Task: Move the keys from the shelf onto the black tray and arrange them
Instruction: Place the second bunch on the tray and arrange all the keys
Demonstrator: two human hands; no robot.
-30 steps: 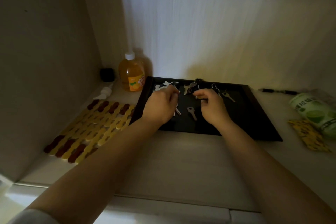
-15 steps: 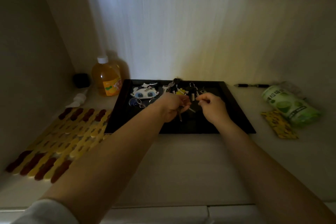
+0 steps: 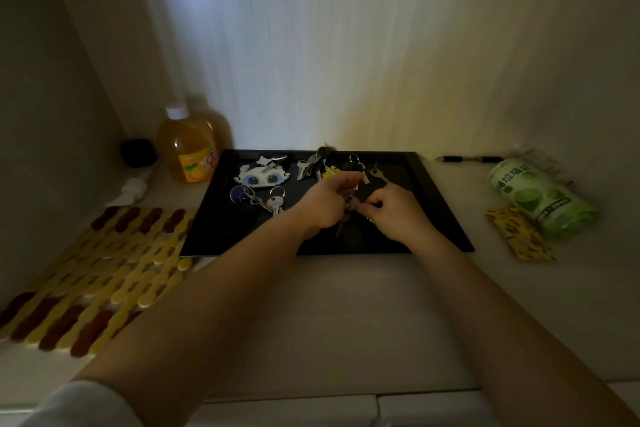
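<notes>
Both hands' fingers [image 3: 349,180] pinch 1 key [image 3: 347,215] — above black tray [image 3: 446,218].

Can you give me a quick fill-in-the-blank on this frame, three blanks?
1. Both hands work over the ___ tray.
2. The orange bottle stands to the ___ of the tray.
3. The pixel cat keychain lies ___ the tray, and the left hand and right hand pinch a key between them.

Missing words: black; left; on
</notes>
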